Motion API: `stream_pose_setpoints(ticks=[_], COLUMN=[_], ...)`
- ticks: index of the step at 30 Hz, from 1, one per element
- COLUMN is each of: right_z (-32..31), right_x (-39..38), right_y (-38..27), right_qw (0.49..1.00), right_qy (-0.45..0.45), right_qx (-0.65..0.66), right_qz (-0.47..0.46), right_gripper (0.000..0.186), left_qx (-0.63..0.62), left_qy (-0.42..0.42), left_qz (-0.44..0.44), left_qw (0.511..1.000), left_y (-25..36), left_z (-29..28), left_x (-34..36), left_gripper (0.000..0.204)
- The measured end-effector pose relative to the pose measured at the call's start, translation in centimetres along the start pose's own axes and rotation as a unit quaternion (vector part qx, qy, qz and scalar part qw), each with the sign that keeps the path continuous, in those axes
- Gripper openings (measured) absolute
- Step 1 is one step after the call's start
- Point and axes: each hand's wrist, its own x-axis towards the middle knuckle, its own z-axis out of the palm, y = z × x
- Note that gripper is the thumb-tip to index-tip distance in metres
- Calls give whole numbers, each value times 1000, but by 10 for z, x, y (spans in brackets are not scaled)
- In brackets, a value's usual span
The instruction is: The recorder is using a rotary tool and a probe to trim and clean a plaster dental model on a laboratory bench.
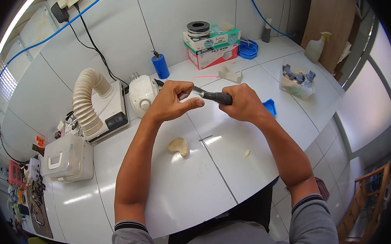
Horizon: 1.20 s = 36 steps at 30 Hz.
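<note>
My right hand [243,102] is wrapped round a black rotary handpiece [218,97], held above the table and slanting up to the left. At its left end a metal part and a ribbed black sleeve show. Close to that end is my left hand [175,100], its fingers curled and its thumb stretched out below them; what the fingers hold, if anything, is hidden. Below my hands a cream dental cast [177,146] lies on the white tiled table. A thin bur-like metal piece [205,138] rests right of it, and a small cream piece [246,153] lies farther right.
Left stand a white machine with a ribbed hose [85,97], a white control unit [141,96] and a plastic case [68,157]. Behind are a blue cylinder [160,66] and stacked boxes [212,49]. Rightward are a blue tray [270,107] and a scrap-filled tub [297,82].
</note>
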Motion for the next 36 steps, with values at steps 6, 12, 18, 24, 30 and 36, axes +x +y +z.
stream_pose_setpoints(ticks=[6, 12, 18, 24, 30, 36], right_z=[7, 9, 8, -8, -6, -3], right_x=[1, 3, 7, 16, 19, 20], right_y=[3, 3, 9, 36, 45, 41], right_qw=[998, 996, 993, 984, 987, 989], right_qy=[26, 8, 3, 13, 17, -11], right_qx=[-36, -92, -115, -173, -151, -141], right_qz=[-36, -16, -11, 33, 53, 52], right_gripper=[15, 15, 11, 11, 11, 9], left_qx=[-8, -12, -19, -7, 192, 360], left_qy=[1, -47, -42, -78, -210, -111], left_qz=[16, 0, -4, -137, -215, -200], left_qw=[1000, 999, 999, 987, 934, 904], left_y=[-1, 4, -6, -26, -25, 6], left_z=[1, 3, 0, -28, -9, 10], left_x=[-8, -10, -9, -25, -26, -36], left_gripper=[60, 47, 40, 38, 35, 33])
